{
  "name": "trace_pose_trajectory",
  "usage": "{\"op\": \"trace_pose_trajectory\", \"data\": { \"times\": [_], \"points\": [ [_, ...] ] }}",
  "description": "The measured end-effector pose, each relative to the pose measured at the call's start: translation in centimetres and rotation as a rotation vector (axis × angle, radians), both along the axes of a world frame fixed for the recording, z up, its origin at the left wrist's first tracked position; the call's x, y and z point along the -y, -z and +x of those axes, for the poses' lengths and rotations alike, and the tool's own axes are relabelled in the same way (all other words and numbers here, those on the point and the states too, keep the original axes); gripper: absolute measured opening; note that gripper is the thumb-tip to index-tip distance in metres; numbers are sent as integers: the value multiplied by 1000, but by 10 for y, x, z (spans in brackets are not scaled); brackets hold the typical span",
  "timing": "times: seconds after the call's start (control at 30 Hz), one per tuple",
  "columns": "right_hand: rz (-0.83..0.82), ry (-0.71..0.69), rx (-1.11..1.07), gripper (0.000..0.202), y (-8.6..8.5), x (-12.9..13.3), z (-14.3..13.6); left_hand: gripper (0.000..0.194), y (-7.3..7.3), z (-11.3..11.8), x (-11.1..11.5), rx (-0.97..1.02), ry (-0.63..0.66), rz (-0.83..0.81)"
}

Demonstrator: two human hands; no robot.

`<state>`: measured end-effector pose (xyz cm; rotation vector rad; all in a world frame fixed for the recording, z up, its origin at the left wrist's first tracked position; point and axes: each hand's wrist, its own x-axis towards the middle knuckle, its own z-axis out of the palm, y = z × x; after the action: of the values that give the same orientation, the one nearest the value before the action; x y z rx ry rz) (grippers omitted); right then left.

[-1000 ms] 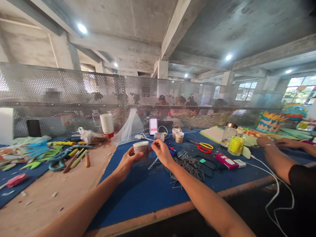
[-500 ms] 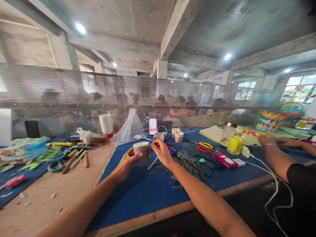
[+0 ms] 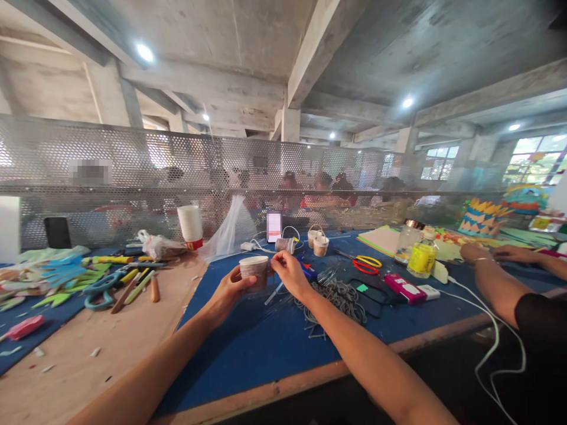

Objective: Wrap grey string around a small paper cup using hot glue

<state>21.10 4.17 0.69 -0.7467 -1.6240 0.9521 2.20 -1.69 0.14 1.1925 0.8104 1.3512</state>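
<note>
My left hand (image 3: pixel 230 290) is wrapped round a small paper cup (image 3: pixel 254 270), its thumb across the front and the white rim facing up. The cup's side looks wound with thin greyish cord. At the cup's right side, my right hand (image 3: pixel 289 273) has thumb and fingertips pinched together; whatever lies between them is too small to make out. Beyond the hands, a wrapped cup (image 3: pixel 284 244) rests on its side below a lit phone (image 3: pixel 274 227). A tangled pile of grey cord (image 3: pixel 339 304) spreads beneath my right wrist.
Small cups with handles (image 3: pixel 319 245) stand behind red-and-yellow scissors (image 3: pixel 365 264). On the right are a yellow bottle (image 3: pixel 420 260), a magenta box (image 3: pixel 404 288) and a co-worker's arms (image 3: pixel 494 283). Blue scissors (image 3: pixel 100 298), tools and stacked paper cups (image 3: pixel 189 223) occupy the left. A perforated metal screen (image 3: pixel 212 165) runs behind.
The cup and both hands have shifted very slightly, with the same hold on the cup. The co-worker's hands at the right have moved a little.
</note>
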Motion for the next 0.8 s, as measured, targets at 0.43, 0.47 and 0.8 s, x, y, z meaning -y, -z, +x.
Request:
{"op": "trace_pose_trajectory", "data": {
  "times": [0.43,0.47,0.8],
  "points": [
    [-8,7,28,11,2,-3,0,65,-1,2,2,3,1,-4],
    [-7,8,28,11,2,-3,0,65,-1,2,2,4,4,-5],
    [-24,18,45,10,0,-2,0,63,-3,2,4,-7,26,-3]
  ]
}}
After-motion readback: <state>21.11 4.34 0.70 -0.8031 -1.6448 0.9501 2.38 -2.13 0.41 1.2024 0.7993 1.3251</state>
